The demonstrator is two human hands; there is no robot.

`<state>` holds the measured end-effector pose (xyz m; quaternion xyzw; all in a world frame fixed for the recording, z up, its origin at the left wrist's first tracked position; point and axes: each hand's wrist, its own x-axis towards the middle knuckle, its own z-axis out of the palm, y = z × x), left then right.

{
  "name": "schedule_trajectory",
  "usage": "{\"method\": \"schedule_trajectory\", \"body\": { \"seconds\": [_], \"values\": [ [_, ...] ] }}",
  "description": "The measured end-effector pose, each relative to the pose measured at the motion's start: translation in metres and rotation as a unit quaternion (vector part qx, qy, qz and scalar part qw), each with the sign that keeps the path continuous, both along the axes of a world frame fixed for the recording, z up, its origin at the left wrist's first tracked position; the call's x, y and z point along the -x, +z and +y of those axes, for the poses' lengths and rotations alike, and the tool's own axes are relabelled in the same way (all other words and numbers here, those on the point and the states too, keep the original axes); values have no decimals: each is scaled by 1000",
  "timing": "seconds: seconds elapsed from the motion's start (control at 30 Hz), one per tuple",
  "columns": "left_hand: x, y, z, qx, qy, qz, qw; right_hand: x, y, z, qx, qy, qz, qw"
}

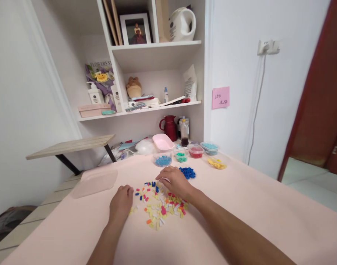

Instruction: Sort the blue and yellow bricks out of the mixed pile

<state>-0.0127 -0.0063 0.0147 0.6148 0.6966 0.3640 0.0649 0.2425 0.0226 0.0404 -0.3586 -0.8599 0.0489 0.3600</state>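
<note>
Small, brick-like plastic pieces (157,206) in pale yellow, white, red, orange and blue lie loosely spread over the pink tabletop. My right hand (176,182) hovers above the far side of this spread, its fingers bent and the thumb apart from them; I see nothing between them. A tight heap of dark blue pieces (188,173) lies just beyond it, to the right. At the left edge of the spread, my left hand (121,202) is curled low at the table. Its fingertips are turned in, and whatever they may hold is hidden.
Clear tubs of light blue pieces (163,160), green pieces (181,157) and red pieces (196,151) stand behind, near a dish of yellow pieces (216,163). Further back are a pink tray (163,142) and a red jug (170,129). A clear lid (95,183) lies left.
</note>
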Motion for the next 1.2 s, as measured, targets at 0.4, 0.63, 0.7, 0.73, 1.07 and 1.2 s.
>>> {"method": "schedule_trajectory", "body": {
  "seconds": [0.4, 0.63, 0.7, 0.73, 1.07, 1.2],
  "values": [
    [-34, 7, -17, 44, -237, -62, 969, 1, 0, 3, -3, 7, -7, 1000],
    [-38, 2, -15, 70, -269, -174, 945, 7, -2, -2, 4, 32, -47, 998],
    [-37, 1, -11, 49, -235, -193, 952, 11, -3, -4, 5, 36, -64, 997],
    [-37, 0, -10, 37, -211, -201, 956, 12, -4, -5, 7, 37, -72, 997],
    [-25, 6, -8, -39, -34, -208, 977, 27, -19, -7, 53, 2, -119, 991],
    [-25, 7, -7, -44, -26, -205, 977, 30, -21, -6, 63, 16, -113, 991]
  ]
}}
